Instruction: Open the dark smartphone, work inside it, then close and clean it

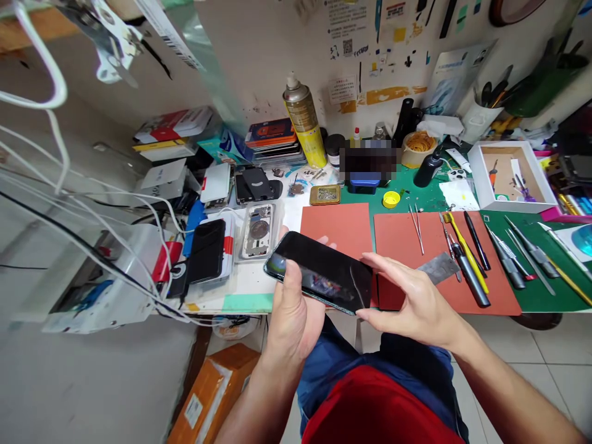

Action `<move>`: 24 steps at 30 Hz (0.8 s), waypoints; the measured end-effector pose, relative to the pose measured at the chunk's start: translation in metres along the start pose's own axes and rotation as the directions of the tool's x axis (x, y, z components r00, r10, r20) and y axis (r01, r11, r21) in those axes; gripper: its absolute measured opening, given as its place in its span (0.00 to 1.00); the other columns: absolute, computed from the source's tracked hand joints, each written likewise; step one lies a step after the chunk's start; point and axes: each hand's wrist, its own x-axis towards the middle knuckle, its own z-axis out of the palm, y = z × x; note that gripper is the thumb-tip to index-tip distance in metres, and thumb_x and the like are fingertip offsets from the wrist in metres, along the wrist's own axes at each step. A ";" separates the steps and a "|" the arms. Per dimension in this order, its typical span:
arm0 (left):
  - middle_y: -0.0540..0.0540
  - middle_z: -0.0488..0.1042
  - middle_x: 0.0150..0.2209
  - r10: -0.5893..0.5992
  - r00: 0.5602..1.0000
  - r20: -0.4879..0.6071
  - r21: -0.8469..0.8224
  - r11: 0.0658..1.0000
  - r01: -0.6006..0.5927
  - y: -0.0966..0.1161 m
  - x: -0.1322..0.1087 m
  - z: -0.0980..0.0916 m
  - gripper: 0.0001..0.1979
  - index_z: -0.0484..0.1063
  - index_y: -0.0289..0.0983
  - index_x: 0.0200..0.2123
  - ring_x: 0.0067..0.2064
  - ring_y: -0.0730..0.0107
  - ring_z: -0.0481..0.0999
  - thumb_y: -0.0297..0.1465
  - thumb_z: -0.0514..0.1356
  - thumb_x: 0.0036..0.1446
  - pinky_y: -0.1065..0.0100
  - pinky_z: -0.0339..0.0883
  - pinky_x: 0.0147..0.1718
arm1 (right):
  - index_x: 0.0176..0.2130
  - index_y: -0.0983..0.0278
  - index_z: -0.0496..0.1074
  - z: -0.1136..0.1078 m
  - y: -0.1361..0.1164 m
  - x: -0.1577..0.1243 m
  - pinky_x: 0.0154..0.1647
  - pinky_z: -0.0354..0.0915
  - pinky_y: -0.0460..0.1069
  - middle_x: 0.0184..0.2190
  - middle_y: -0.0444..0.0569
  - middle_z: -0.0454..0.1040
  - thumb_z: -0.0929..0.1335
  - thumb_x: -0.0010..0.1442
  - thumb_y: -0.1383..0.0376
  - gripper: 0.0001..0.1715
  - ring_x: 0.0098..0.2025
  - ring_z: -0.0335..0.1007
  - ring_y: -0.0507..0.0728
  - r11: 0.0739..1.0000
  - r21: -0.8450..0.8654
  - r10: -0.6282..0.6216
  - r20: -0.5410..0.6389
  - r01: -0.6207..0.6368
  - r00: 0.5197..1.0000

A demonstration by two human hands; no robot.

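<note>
A dark smartphone is held above the front edge of the bench, its glossy black screen facing up and reflecting light. A pale crack-like line runs down the screen near its right end. My left hand supports the phone from below, the thumb lying over the screen's left part. At the right end, my right hand grips the phone's short side between thumb and fingers. Beneath and behind the phone lies a reddish-brown mat. A thin grey metal sheet lies just beyond my right hand.
Tweezers, a yellow brush and several pens and blades lie on the right. Another black phone and an opened phone body sit at left. A spray can stands behind. White cables hang at left.
</note>
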 end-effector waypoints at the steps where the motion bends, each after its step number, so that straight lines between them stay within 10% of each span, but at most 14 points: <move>1: 0.43 0.85 0.59 0.003 1.000 0.001 -0.002 1.000 -0.003 0.000 0.000 0.000 0.50 0.63 0.56 0.75 0.61 0.53 0.84 0.53 0.78 0.54 0.49 0.71 0.68 | 0.73 0.62 0.67 0.001 0.001 -0.001 0.61 0.81 0.59 0.63 0.58 0.81 0.81 0.62 0.56 0.47 0.61 0.82 0.68 1.000 0.013 0.019 -0.001 -0.019 1.000; 11: 0.41 0.85 0.48 -0.111 0.986 -0.126 -0.112 0.989 0.097 0.006 0.004 0.013 0.37 0.69 0.50 0.71 0.50 0.55 0.87 0.63 0.53 0.70 0.49 0.80 0.58 | 0.68 0.62 0.73 0.011 0.009 -0.009 0.63 0.79 0.53 0.61 0.53 0.83 0.78 0.67 0.56 0.35 0.59 0.85 0.63 0.992 0.065 0.107 0.005 -0.107 0.994; 24: 0.44 0.83 0.44 -0.129 0.990 -0.057 -0.088 0.988 0.123 0.008 0.002 0.016 0.35 0.68 0.49 0.71 0.51 0.56 0.87 0.61 0.49 0.73 0.52 0.79 0.57 | 0.66 0.61 0.77 0.019 0.017 -0.017 0.61 0.81 0.55 0.58 0.54 0.85 0.76 0.69 0.54 0.31 0.58 0.86 0.64 0.961 0.185 0.205 0.030 -0.207 0.978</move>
